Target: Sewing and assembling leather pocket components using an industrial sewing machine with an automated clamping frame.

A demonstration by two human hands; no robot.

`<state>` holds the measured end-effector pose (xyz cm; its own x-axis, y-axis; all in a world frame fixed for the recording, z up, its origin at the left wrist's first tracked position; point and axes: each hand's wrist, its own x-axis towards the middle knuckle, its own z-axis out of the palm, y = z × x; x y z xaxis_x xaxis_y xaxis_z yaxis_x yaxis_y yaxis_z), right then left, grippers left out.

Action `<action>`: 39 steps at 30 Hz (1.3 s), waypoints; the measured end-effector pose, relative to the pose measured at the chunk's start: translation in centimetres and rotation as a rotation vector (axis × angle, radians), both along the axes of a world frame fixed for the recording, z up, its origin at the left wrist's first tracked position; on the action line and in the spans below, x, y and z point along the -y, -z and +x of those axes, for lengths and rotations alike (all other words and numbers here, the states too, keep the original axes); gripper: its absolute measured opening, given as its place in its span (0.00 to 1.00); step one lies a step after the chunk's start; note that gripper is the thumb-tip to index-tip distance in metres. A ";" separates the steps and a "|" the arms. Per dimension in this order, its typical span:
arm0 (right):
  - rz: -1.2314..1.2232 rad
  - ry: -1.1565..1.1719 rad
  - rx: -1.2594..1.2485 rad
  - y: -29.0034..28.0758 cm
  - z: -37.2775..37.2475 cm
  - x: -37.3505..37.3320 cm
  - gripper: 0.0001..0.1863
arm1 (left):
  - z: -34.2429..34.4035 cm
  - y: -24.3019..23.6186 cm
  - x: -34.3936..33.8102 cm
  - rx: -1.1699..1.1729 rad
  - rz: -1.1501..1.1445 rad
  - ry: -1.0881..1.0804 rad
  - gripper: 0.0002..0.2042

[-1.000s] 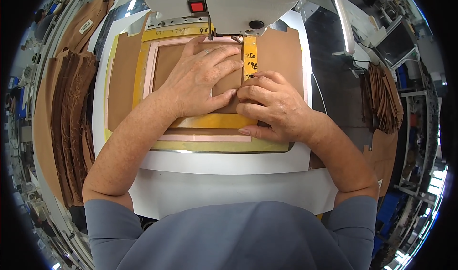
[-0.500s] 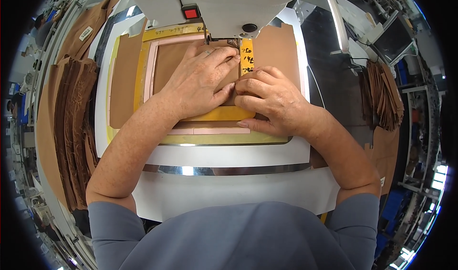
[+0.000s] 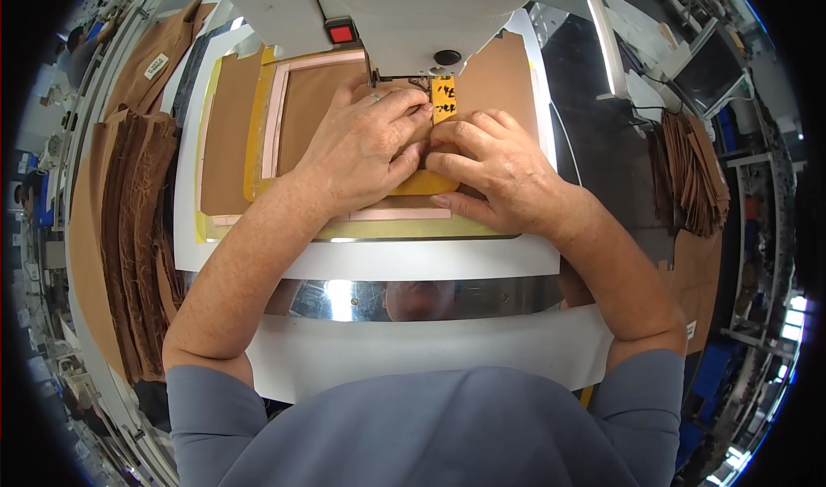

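Note:
Under the sewing machine head [image 3: 430,22], a flat yellow-edged sewing template [image 3: 254,160] with pink strips carries brown fabric [image 3: 314,100]. My left hand [image 3: 370,147] lies over the fabric, palm down, its fingers reaching toward the needle area and its thumb spread apart. Beside it my right hand [image 3: 495,164] rests at the template's right front corner, fingers curled in next to the left thumb. Its fingertips are hidden, so what they grip cannot be made out. Between the hands and the needle runs a yellow strip [image 3: 444,100] with handwriting.
Folded brown fabric pieces [image 3: 138,237] are stacked at my left. More brown pieces [image 3: 693,173] hang at the right, below a dark screen [image 3: 710,65]. A shiny metal strip [image 3: 482,298] crosses the white table [image 3: 413,349] in front of me. A red switch [image 3: 342,33] sits on the machine.
The template has slid away from me under the machine head, uncovering more of the metal strip. My hands have stayed nearly in place, the right one shifting slightly away from me.

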<state>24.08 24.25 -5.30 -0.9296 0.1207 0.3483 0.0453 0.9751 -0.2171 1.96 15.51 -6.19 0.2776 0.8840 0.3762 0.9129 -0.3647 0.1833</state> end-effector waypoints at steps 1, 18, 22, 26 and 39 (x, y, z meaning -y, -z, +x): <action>0.001 0.016 0.014 0.0 0.0 -0.1 0.17 | 0.1 0.0 0.1 -0.002 0.012 -0.007 0.16; -0.005 0.116 -0.051 0.2 -0.2 -0.8 0.18 | -0.2 0.4 0.7 -0.006 -0.020 0.010 0.21; 0.014 0.120 -0.077 0.1 -0.3 -1.2 0.19 | -0.2 0.4 0.8 0.005 -0.047 -0.012 0.20; 0.018 0.131 -0.080 0.4 -0.5 -1.6 0.19 | -0.4 0.1 0.6 0.059 -0.042 -0.014 0.19; 0.051 0.207 -0.083 1.0 -0.5 -2.9 0.14 | -0.9 1.3 -1.0 0.098 -0.007 -0.016 0.19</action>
